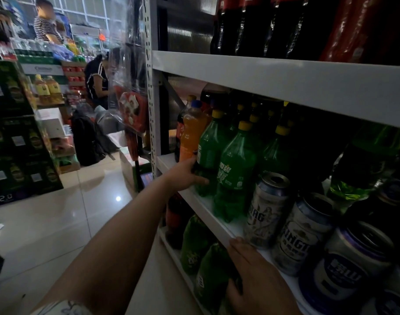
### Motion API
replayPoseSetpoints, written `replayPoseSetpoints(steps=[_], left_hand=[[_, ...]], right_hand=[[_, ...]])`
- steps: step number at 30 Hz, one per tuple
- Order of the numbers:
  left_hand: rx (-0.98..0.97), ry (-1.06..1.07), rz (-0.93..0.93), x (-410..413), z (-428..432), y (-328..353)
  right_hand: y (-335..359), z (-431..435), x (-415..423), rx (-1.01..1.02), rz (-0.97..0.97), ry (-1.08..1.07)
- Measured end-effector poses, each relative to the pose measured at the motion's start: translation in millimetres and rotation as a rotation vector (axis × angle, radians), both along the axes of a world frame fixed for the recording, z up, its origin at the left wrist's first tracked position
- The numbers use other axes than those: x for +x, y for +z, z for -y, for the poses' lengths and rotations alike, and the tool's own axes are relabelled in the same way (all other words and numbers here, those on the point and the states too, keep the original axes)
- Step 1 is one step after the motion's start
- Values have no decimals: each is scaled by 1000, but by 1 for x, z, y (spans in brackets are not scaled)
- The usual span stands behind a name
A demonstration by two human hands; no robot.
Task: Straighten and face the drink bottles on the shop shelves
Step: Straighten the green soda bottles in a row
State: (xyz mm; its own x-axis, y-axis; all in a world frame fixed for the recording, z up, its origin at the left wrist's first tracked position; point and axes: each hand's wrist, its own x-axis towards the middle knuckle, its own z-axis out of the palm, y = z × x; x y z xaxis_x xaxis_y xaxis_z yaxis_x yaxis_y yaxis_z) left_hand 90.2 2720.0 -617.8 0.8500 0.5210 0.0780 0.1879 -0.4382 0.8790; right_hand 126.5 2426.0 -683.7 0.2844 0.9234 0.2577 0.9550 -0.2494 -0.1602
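fingers of our left hand (185,176) wrap the lower body of a green bottle (208,153), thumb across its front, holding it firmly. the bottle stands upright, long axis vertical, straight ahead of the fingertips at the front of the middle shelf (205,204), between an orange bottle (192,135) and a second green bottle (235,169), touching both. this hand is far nearer; our right hand (253,276) lies lower on the shelf lip beside the beer cans (267,210), and we cannot tell whether it grips anything. the held bottle is translucent green, yellow-capped, its label seemingly turned leftward, so we judge a twist about its axis comes next.
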Motion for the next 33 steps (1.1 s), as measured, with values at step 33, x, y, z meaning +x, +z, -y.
replayPoseSetpoints(steps=[33], left_hand=[[-59,117,263,7,20,-13]], right_hand=[[-6,-3,-1,20,150,-53]])
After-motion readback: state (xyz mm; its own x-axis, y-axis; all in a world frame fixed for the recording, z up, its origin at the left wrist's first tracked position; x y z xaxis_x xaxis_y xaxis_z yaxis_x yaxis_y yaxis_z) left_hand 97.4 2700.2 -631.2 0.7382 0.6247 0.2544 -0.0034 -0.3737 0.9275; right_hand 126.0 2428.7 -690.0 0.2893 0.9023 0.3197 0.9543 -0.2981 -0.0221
